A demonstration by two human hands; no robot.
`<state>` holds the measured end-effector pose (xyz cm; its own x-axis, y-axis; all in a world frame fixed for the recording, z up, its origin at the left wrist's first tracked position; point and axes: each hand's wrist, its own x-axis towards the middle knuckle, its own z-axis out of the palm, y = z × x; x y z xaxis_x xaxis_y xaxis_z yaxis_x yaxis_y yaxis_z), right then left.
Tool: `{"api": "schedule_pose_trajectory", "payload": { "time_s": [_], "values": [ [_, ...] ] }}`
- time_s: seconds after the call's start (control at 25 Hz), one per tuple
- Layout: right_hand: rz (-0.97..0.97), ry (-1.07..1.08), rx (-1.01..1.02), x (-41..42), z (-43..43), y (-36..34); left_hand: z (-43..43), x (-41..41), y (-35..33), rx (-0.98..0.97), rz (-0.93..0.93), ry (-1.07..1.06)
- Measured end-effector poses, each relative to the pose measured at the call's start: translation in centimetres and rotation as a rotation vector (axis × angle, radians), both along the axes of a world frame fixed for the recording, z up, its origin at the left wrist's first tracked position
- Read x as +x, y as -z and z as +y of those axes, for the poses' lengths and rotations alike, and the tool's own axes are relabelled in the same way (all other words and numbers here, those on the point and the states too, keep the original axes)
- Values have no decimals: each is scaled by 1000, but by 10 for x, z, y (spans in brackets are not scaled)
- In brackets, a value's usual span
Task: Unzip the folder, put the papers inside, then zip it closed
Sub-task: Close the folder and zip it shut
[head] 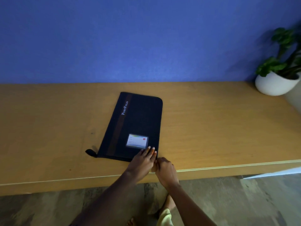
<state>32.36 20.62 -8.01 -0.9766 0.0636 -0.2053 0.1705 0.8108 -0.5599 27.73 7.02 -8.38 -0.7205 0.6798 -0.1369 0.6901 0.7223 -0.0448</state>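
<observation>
L hand [143,161] on blk fabric folder [138,118]

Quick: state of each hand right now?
Left hand: open, fingers pressing flat on the folder.
Right hand: fingers curled at the folder's near corner; grip cannot be told.

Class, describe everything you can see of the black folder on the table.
The folder is black, fabric-looking, closed and flat on the wooden table, angled. A brown stripe runs lengthwise beside white "PortFolio" lettering; a card sits in a window near the front. A loop sticks out at its near left corner. The left hand presses flat on the near right corner; the right hand curls at that edge.
</observation>
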Motion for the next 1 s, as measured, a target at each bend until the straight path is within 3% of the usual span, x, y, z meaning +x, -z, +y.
{"api": "schedule_pose_trajectory", "payload": {
  "time_s": [0.24, 0.52, 0.76, 1.0],
  "values": [
    [106, 99, -19, -37, 19, -11, -7, 1, -3, 198, 70, 74],
    [128, 179, 46, -115, 32, -11, -12, 14, -9, 193, -33, 3],
    [104, 154, -10, -134, 43, 3, 4, 8, -13, 259, -127, -190],
    [155, 32, -37, -142, 58, 17, 61, -80, -10, 203, -31, -400]
  ]
}}
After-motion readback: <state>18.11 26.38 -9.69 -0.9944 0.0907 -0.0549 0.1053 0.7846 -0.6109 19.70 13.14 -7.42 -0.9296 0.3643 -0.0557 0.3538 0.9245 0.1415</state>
